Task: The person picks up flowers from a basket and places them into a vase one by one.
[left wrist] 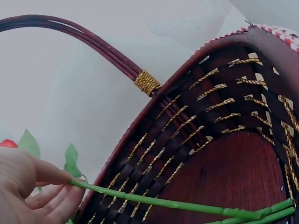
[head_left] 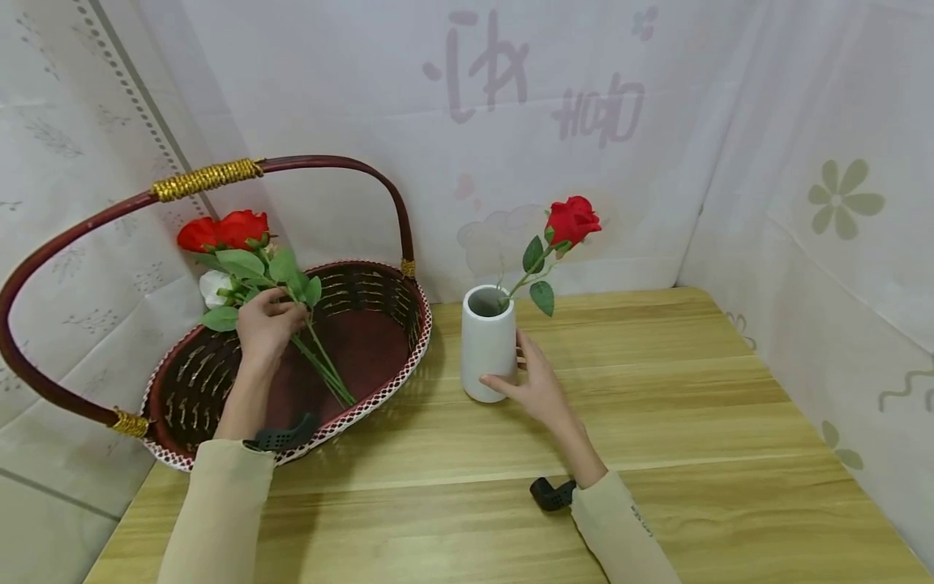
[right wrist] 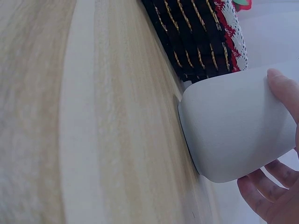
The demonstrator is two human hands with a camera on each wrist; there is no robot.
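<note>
Over the basket (head_left: 375, 341), my left hand (head_left: 268, 320) pinches a green flower stem (left wrist: 163, 201) between thumb and fingers. Red roses (head_left: 237, 230) and a white flower (head_left: 216, 289) with green leaves lie along the basket's left side, their other stems (head_left: 332, 380) reaching across its floor to the front rim. My right hand (head_left: 536, 377) grips a white vase (head_left: 487, 349) from its right side, thumb at the front and fingers behind. The vase stands upright on the table, and a single red rose (head_left: 572, 221) leans out of it to the right.
The basket's tall dark-red handle (head_left: 336, 162), wrapped in gold cord, arches above the flowers. Behind the wooden table (head_left: 657, 389) hangs a white printed curtain (head_left: 350, 81). The vase stands just right of the basket's rim.
</note>
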